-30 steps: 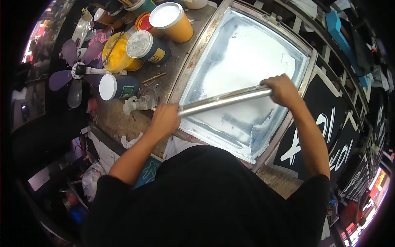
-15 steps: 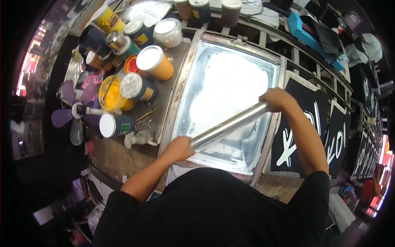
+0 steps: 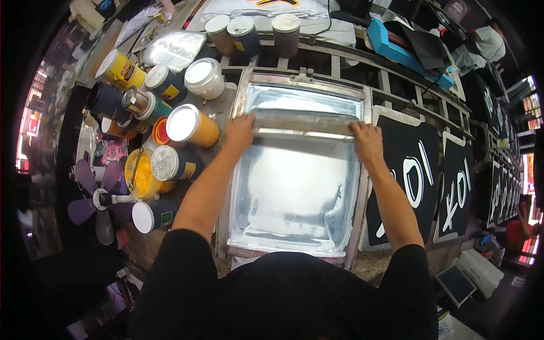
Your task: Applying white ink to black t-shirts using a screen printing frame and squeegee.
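Note:
My two hands hold a long metal-handled squeegee [image 3: 303, 127] level across the far part of a screen printing frame [image 3: 356, 224]. My left hand [image 3: 239, 134] is closed round its left end, at the frame's left rail. The right end is in my right hand [image 3: 367, 141], by the opposite rail, with the fingers bent over the bar. White ink [image 3: 292, 181] coats the mesh in the near part, thinner and greyish toward the edges. A further patch of white shows beyond the squeegee. The squeegee's blade edge cannot be made out.
Left of the frame stand several ink tubs, including an orange one [image 3: 198, 127], an open yellow bucket [image 3: 141, 174] and a purple fan [image 3: 101, 198]. Black printed panels [image 3: 405, 170] with white lettering lie to the right. A blue box [image 3: 405, 54] sits at the far right.
The squeegee has gone from a slant over the near part to level across the far part. Both hands moved with it, my left one far forward. The view has shifted too.

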Demonstrator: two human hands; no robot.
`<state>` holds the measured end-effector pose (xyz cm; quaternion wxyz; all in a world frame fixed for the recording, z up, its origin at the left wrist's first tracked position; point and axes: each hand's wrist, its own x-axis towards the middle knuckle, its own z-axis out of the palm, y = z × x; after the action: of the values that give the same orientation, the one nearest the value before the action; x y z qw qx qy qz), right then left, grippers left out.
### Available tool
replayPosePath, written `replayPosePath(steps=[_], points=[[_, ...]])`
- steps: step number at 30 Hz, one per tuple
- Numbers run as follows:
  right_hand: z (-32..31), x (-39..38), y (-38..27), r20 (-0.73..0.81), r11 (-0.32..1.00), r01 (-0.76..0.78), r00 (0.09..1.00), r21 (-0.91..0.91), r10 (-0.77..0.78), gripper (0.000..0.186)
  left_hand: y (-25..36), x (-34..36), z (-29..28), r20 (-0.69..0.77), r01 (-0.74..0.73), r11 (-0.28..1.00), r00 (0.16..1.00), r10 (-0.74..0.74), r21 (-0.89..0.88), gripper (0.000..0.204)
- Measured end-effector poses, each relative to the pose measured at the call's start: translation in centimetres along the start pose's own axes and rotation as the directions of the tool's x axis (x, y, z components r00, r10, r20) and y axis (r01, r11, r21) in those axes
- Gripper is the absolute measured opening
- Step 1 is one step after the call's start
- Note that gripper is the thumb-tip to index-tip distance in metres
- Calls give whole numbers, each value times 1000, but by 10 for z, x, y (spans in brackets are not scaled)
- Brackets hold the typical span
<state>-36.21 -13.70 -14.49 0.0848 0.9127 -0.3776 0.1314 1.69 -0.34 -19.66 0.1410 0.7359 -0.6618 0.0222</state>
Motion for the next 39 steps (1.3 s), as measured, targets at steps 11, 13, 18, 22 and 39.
replayPosePath(steps=[11, 13, 18, 22, 39], points=[[-56, -8, 15, 491, 944, -107, 869, 312, -64, 37, 51, -47, -113, 487, 153, 988, 866, -116, -36, 31], [-51, 16, 30, 453, 934, -198, 890, 297, 44, 35, 29, -7, -103, 316, 64, 988, 949, -16, -142, 31], [-6, 88, 58, 503, 939, -317, 838, 135, 210, 46, -3, 105, -73, 203, -88, 996, 975, 85, 5, 37], [21, 112, 54, 519, 954, -296, 808, -48, 278, 46, -8, 137, -54, 376, 27, 999, 926, -43, 47, 32], [-109, -234, -119, 705, 914, -318, 707, 253, 51, 36, 57, -249, -114, 476, -36, 997, 877, 66, -72, 36]])
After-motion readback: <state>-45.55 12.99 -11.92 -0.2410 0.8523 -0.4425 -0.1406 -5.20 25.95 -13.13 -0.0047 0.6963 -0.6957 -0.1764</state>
